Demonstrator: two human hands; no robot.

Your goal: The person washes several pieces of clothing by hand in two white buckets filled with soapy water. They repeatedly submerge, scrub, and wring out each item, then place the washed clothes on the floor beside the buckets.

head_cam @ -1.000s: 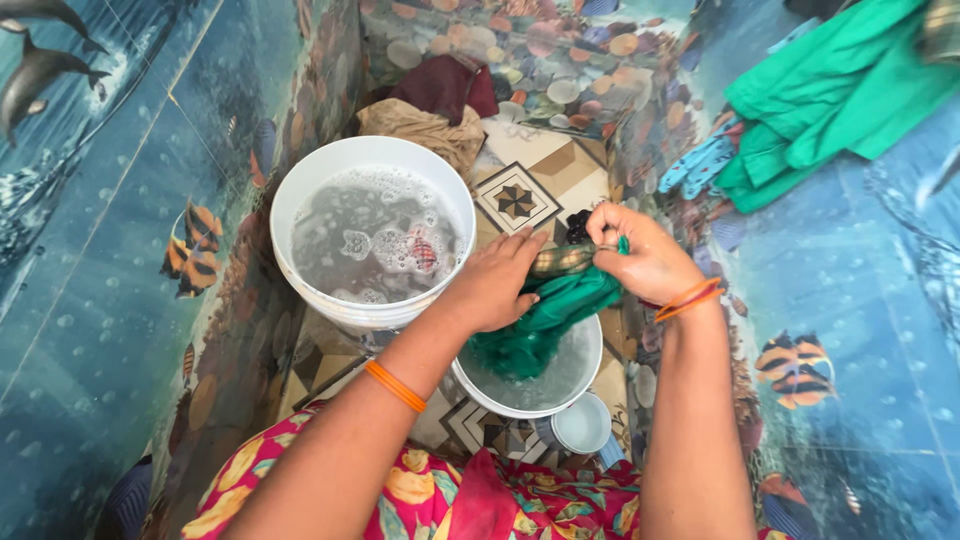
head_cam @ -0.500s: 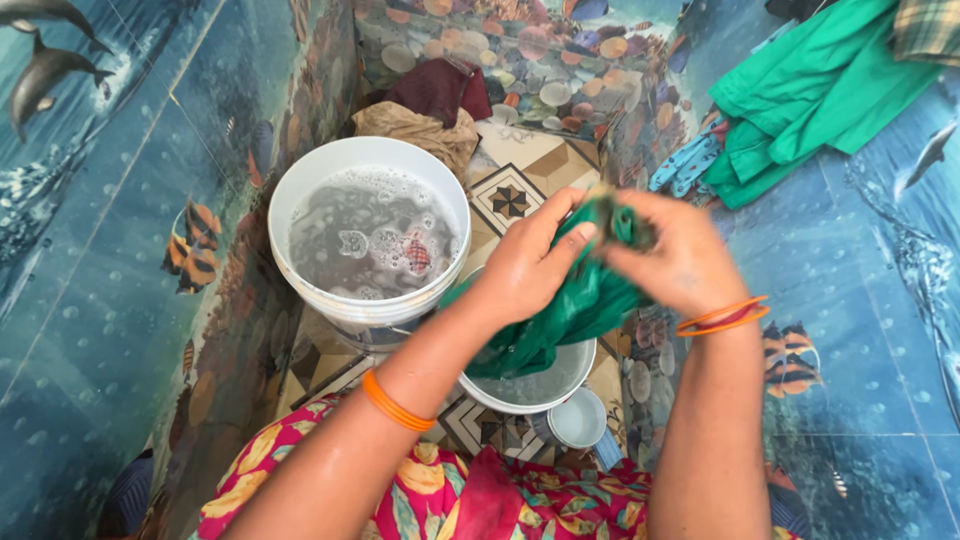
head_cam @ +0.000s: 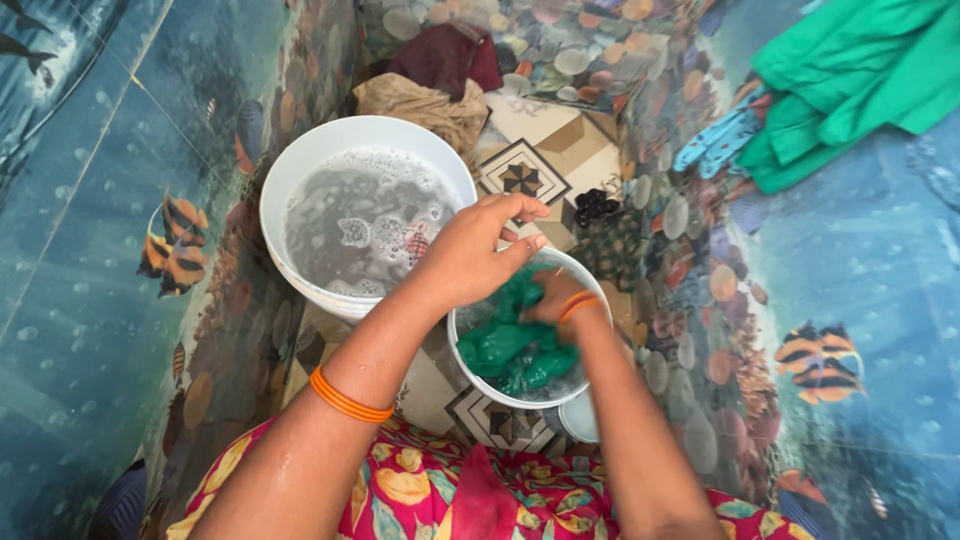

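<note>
The right hand (head_cam: 548,300) presses, gripping, into the wet green cloth (head_cam: 510,350) inside the small white plastic basin (head_cam: 470,375); the left hand (head_cam: 475,255) hovers above, fingers loosely curled, holding nothing.

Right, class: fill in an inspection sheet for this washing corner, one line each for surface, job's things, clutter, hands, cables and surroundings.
Surface: patterned floor tiles.
Job's things: green cloth in the small white basin; large white bucket holds sudsy grey water.
Clutter: brown cloth, maroon cloth, small white cup.
Hands: left hand above the basin; right hand pressed into the cloth.
Cables: nothing seen.
Surroundings: fish-patterned walls; green garments hanging.
</note>
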